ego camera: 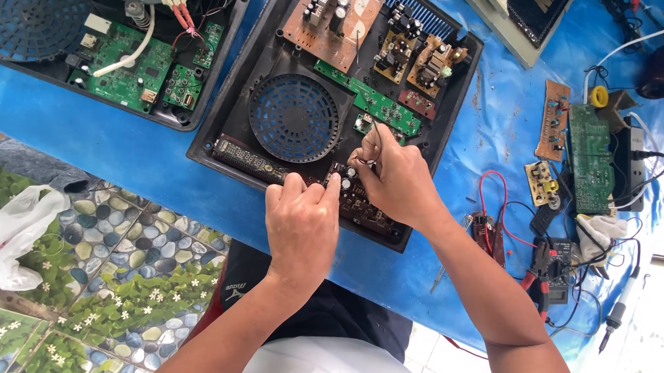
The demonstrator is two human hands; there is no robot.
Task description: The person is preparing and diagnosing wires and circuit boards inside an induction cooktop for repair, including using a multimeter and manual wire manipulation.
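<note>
Black casing [265, 57] lying open on blue cloth [133, 151], long axis running from upper right to lower left, near edge toward the body. Small dark board [363, 207] sitting at that near edge, directly under both hands. Left hand [302, 230] pressing down beside it, fingers curled close, tips touching the board's left end. Right hand [396, 179] pinching a thin metal probe [377, 135], tip end pointing up and away toward the green strip board [373, 101]. Right hand sitting nearer the board's middle. Hiding much of the board beneath the palms; probe's working end hard to make out.
</note>
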